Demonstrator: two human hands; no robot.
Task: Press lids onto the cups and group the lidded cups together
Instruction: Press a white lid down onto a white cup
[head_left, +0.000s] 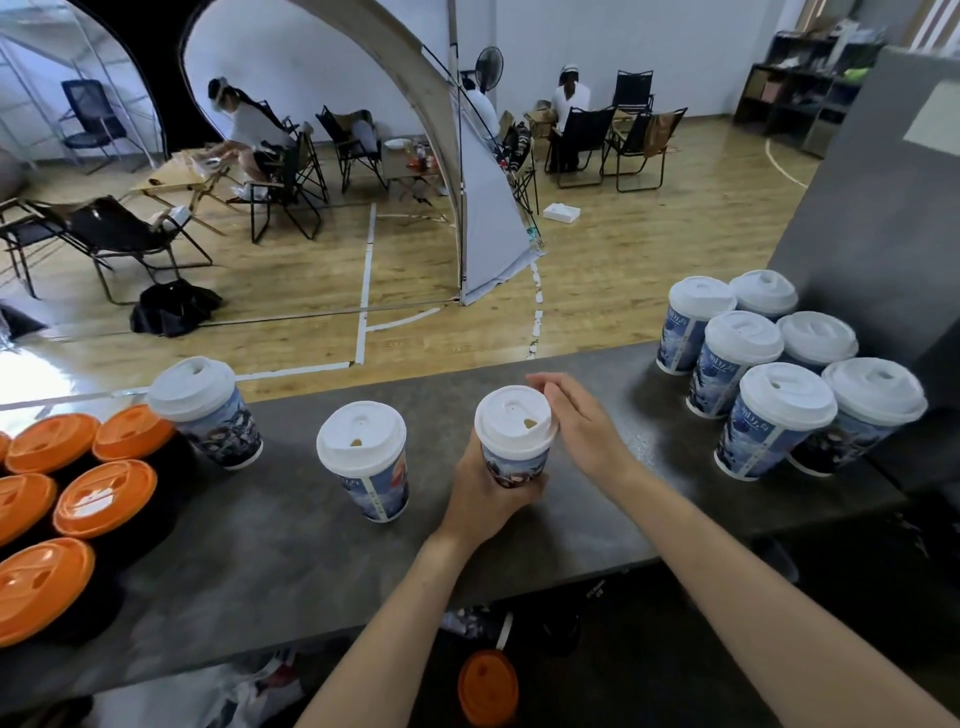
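Between left hand (485, 501), right hand (582, 421), lidded cup (513, 454)

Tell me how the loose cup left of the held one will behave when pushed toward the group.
The loose cup is tall and narrower at its base than at its lid, so a high push would likely tip it; push low. Its paper wall probably dents under a hard squeeze. Weight is unclear: its contents are hidden.

Soft, even indoor light, white glare on the floor (36, 371) far left, fisheye-bent edges, slight blur.
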